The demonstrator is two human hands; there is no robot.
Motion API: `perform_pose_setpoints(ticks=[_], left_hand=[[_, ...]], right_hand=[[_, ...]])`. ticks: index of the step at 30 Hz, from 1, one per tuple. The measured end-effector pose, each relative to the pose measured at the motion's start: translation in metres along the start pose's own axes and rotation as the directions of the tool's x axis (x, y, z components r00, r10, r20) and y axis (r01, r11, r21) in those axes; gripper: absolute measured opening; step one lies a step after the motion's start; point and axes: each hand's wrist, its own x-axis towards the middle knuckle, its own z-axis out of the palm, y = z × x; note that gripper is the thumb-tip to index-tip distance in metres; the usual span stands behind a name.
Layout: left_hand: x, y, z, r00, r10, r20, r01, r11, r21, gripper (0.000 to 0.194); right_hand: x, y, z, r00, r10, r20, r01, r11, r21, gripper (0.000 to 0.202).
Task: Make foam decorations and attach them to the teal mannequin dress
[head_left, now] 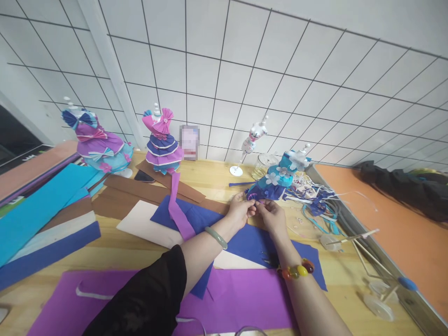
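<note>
A miniature dress form wears a crepe paper dress in teal and dark blue, trimmed with pale flowers. It leans to the right at the back of the table. My left hand has its fingertips pinched at the dress's lower left hem, on a small dark purple frill. Close beside it, thumb and forefinger of my right hand are pressed together at the same hem. The fingers partly hide what lies between them. Dark blue crepe paper lies under my wrists.
Two dressed forms, one purple and teal, one pink and blue, stand back left. A bare-stand form and glass jar are behind. Paper strips and stick stands lie right; purple paper lies in front.
</note>
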Motion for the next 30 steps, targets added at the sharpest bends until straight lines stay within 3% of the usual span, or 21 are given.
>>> perform_pose_setpoints(ticks=[25,30], left_hand=[[-0.0001,-0.0007,0.0001,1.000,0.013,0.005,-0.013,0.997,-0.070,0.057],[-0.0015,0.0003,0.0004,1.000,-0.003,0.019,0.004,0.998,-0.066,0.045]], right_hand=[[-0.0024,-0.0012,0.0020,1.000,0.000,0.027,0.000,1.000,0.023,0.039],[-0.0025,-0.0029,0.0020,1.000,0.000,0.017,0.000,1.000,0.004,0.040]])
